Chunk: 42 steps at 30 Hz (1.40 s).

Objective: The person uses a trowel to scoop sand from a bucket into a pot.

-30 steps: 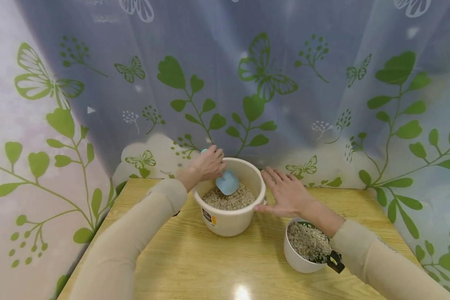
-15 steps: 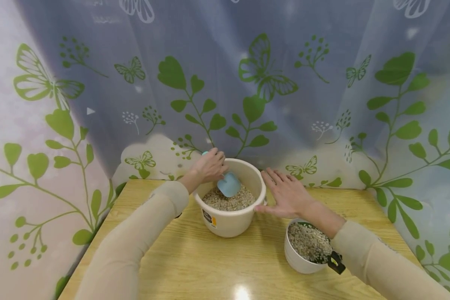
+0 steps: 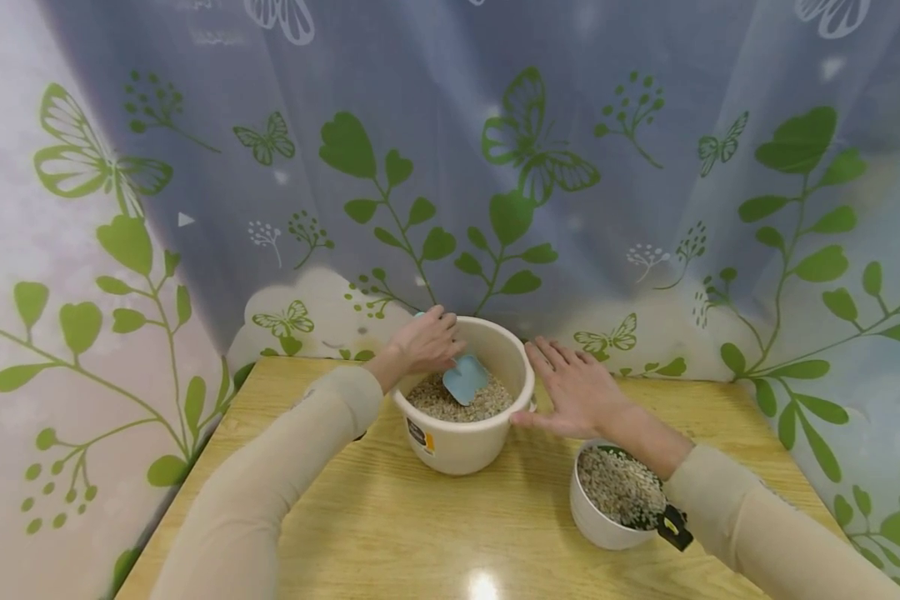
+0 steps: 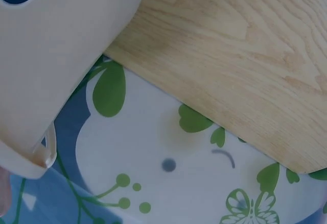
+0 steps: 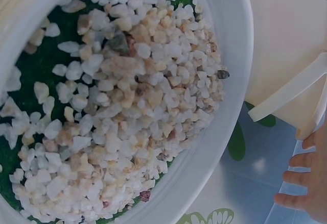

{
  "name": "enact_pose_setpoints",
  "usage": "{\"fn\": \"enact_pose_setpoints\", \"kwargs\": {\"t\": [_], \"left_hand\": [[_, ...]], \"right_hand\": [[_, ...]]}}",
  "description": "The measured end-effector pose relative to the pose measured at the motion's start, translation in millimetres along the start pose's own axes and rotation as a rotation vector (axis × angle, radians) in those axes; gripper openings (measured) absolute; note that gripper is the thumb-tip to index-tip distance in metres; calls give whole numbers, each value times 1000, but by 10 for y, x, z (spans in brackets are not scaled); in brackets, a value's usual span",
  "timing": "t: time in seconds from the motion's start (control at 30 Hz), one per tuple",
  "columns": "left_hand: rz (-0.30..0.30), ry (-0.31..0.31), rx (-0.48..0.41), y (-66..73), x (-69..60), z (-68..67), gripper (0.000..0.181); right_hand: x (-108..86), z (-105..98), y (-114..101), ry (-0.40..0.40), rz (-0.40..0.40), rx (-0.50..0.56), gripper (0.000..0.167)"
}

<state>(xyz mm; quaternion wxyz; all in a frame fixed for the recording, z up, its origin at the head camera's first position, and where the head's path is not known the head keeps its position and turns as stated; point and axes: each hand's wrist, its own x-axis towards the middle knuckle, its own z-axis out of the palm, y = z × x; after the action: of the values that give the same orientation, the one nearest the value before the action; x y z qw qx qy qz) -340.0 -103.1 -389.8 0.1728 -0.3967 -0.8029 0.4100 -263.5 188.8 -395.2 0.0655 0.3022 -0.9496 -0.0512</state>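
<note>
My left hand (image 3: 426,340) grips the handle of a light blue scoop (image 3: 466,380) over the left rim of a cream bucket (image 3: 461,450). The scoop's head is inside the bucket, at the surface of the small pale gravel (image 3: 438,405); the hand hides most of its handle. With fingers spread, my right hand (image 3: 576,390) rests against the bucket's right rim. Below the right wrist stands a white tub (image 3: 600,533) holding more gravel. Close up in the right wrist view, white and tan stones (image 5: 138,106) lie over a green bottom.
Both containers stand on a wooden table (image 3: 390,533). Behind it hangs a blue curtain (image 3: 435,50) with green leaf and butterfly prints. A small black piece (image 3: 673,527) is beside the tub, under the right sleeve. A handle (image 5: 291,89) hangs on the bucket's side.
My left hand and the scoop have moved a little to the right and down within the bucket, and the scoop's head has turned slightly. My right hand stays against the rim.
</note>
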Motion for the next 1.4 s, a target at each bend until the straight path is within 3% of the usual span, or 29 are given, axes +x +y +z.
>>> {"fn": "enact_pose_setpoints", "kwargs": {"t": [0.3, 0.5, 0.73, 1.0, 1.4], "left_hand": [[-4, 22, -33, 25, -23, 6, 47], [-19, -4, -74, 38, -37, -6, 46], [-34, 53, -175, 111, -28, -9, 43], [-33, 62, -222, 153, -37, -28, 42], [-44, -42, -281, 188, -22, -56, 48]], "right_hand": [[7, -6, -16, -11, 1, 13, 118], [4, -15, -23, -16, -2, 16, 118], [3, -1, -27, -15, 5, 18, 118], [4, 3, -30, -11, 8, 25, 117], [-2, 16, -18, -17, 11, 29, 117]]}}
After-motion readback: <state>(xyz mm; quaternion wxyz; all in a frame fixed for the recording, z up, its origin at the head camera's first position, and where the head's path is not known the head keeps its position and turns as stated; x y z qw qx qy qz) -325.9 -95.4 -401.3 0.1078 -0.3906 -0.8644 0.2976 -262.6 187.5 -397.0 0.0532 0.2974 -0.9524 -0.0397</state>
